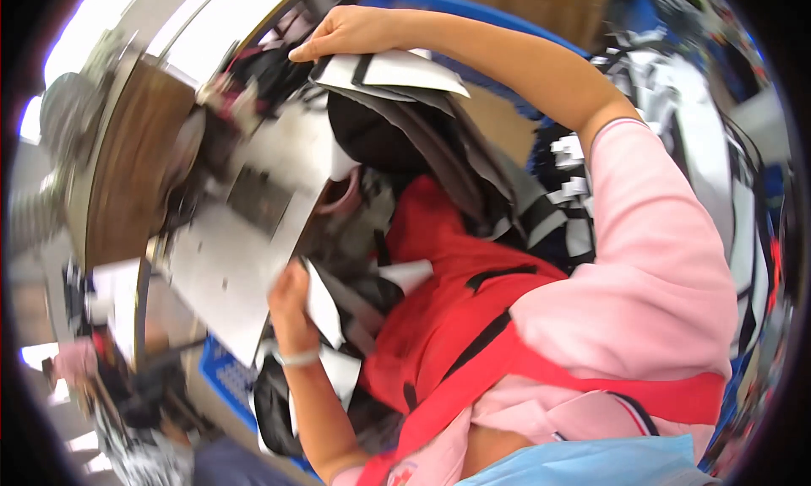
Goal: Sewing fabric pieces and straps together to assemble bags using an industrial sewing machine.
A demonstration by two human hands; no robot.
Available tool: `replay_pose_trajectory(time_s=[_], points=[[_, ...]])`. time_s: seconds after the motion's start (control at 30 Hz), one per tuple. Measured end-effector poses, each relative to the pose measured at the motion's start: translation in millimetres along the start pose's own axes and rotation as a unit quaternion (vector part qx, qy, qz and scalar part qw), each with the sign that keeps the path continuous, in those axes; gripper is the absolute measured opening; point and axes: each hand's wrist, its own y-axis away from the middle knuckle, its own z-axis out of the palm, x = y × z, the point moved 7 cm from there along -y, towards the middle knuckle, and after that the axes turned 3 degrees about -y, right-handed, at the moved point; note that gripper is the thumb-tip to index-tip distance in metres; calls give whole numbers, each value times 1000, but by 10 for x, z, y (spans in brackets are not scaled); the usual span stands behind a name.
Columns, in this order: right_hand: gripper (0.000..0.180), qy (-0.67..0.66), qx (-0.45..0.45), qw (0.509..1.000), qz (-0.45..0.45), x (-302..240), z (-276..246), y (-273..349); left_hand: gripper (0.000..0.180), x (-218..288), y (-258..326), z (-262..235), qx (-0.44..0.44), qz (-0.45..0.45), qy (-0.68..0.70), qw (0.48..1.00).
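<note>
Near frame top: right hand [342,32], pinching layered panels [422,135]; left of centre: left hand [291,296], half-curled, hold unclear. Layers may slide if grip slackens.

You had bright light; white glare washed out the upper left. Motion blur smeared the table [211,271] and softened your left hand [291,304], while your pink sleeve [655,249] looked clearer. Dark, curved borders surrounded the view.

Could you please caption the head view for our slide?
Right hand at layered pieces, left hand beside a white table.
</note>
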Motion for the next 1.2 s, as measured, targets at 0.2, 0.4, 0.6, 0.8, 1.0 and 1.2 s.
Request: replay_pose_trajectory(time_s=[0.2, 0.4, 0.6, 0.8, 1.0, 1.2], points=[[38, 247, 374, 891, -66, 441, -2746, 392, 13, -518, 54, 646, -91, -118, 14, 989], [43, 376, 554, 710, -219, -241, -3933, 772, 13, -495, -64, 607, -58, -123, -13, 991], [43, 383, 325, 850, 157, 1890, -3923, 616, 14, -467, -51, 656, -32, -113, -46, 992], [33, 435, -202, 860, 172, 3151, -1922, 743, 14, -264, -111, 948, -81, -57, -79, 992], [89, 87, -394, 886, -231, 940, 1327, 1164, 12, 281, -21, 1266, -178, 91, -177, 964], [34, -196, -257, 841, -435, -207, 1947, 1674, 27, 508, 204, 1395, -209, 232, -154, 937]])
